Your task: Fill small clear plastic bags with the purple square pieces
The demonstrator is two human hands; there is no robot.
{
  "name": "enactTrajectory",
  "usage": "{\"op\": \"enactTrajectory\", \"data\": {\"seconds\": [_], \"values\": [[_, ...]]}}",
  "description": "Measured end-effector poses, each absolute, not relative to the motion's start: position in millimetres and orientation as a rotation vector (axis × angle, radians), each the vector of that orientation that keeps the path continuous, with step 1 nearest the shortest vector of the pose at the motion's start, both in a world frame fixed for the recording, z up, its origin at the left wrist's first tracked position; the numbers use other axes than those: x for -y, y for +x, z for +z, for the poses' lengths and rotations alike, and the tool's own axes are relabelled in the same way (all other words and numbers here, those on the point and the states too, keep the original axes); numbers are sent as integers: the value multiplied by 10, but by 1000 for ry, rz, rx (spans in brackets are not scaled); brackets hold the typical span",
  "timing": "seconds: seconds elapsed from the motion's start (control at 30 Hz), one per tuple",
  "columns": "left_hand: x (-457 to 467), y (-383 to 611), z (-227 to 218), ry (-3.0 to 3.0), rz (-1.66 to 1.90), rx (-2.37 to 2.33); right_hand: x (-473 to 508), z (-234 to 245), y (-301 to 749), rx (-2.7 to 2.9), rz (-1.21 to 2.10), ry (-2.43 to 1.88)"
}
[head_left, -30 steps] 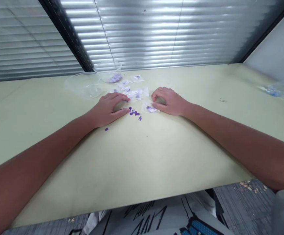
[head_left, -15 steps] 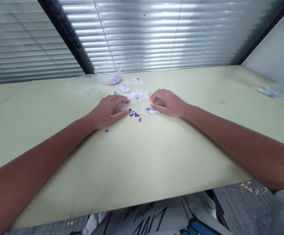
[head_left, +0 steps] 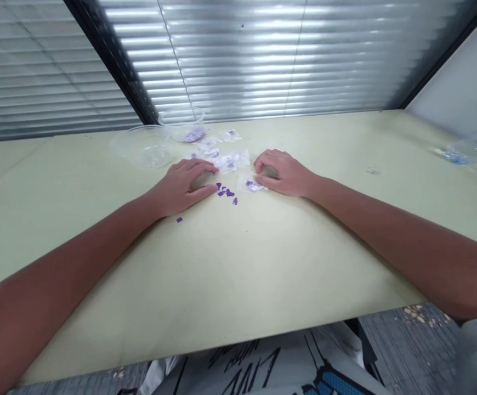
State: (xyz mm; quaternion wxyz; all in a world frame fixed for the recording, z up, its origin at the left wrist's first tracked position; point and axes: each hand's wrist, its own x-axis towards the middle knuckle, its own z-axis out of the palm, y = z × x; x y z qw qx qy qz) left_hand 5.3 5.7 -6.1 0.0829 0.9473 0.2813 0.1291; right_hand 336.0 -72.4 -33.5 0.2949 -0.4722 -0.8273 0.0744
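Note:
My left hand (head_left: 180, 186) rests palm down on the pale green table (head_left: 230, 263), fingers stretched toward a scatter of small purple pieces (head_left: 225, 192). My right hand (head_left: 283, 172) lies on the table with curled fingers, its thumb and fingertips touching a small clear bag of purple pieces (head_left: 253, 185). Several more small clear bags (head_left: 230, 160) lie just beyond both hands. One stray purple piece (head_left: 179, 220) sits near my left wrist.
Two clear plastic bowls stand at the back: an empty one (head_left: 146, 146) and one holding purple pieces (head_left: 183, 124). A clear bag with blue bits (head_left: 466, 151) lies at the far right. Closed blinds run behind the table.
The view shifted slightly downward between the oldest frame and now. Both hands stay in the same places on the table.

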Motion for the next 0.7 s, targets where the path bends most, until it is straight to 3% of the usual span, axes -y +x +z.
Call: {"op": "enactTrajectory", "data": {"seconds": [0.7], "values": [[-69, 54, -71, 2838, 389, -836, 742, -314, 3346, 2197, 192, -1272]]}}
